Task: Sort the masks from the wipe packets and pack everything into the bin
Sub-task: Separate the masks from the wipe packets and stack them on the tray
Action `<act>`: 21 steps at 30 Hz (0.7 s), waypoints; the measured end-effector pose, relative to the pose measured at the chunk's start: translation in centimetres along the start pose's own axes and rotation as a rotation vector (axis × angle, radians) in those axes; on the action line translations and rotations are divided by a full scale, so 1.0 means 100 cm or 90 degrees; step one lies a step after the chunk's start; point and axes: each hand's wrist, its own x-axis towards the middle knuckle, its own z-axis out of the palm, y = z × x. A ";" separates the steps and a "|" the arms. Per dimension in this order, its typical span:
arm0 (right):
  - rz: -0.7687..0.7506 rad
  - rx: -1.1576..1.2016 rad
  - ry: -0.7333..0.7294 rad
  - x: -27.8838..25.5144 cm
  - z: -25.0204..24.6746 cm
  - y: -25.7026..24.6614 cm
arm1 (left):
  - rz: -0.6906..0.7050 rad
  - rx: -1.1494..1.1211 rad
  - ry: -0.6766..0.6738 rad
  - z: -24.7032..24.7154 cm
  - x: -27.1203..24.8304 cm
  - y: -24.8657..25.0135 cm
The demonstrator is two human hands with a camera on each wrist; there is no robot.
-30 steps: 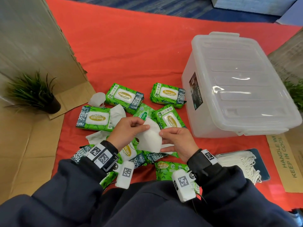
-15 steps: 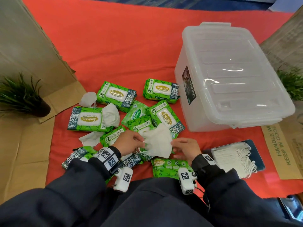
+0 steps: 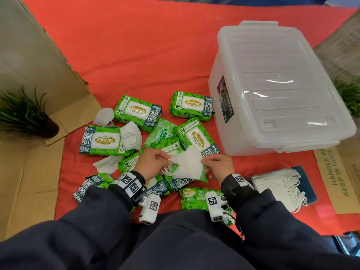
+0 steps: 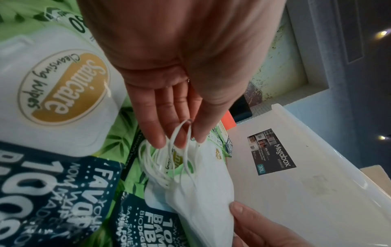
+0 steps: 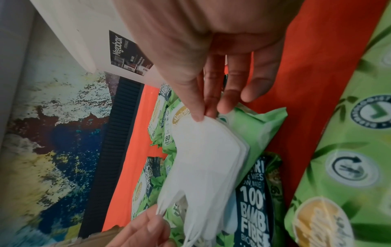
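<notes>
Over the heap of green wipe packets (image 3: 148, 112) on the red cloth (image 3: 136, 55), the white masks (image 3: 187, 164) the person holds have come down from chest height a second ago to just above the packets; they look like a small bundle, several edges showing in the right wrist view; the left hand (image 3: 152, 160) pinches the bundle by its ear loops, fingers nearly straight with the loops hooked at the tips; the right hand (image 3: 218, 166) nips the opposite edge between thumb and forefinger, the other fingers loose; the lowering suggests the bundle is being squared up for the stack of masks (image 3: 280, 188) on the dark pad (image 3: 305, 172) to the right, so sorting goes on and packing has not begun; three loose masks lie among the packets at left; the bin (image 3: 276, 90) stands with its lid on, and through its cloudy wall nothing can be made out inside.
</notes>
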 end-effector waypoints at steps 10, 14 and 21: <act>-0.019 -0.044 0.018 0.003 0.001 0.001 | 0.007 -0.018 0.020 0.000 -0.001 -0.004; -0.041 -0.074 0.028 0.004 0.000 -0.004 | 0.088 0.166 0.049 -0.002 0.004 -0.004; -0.178 -0.299 -0.019 0.017 0.003 -0.016 | 0.226 0.477 -0.051 0.025 0.020 0.025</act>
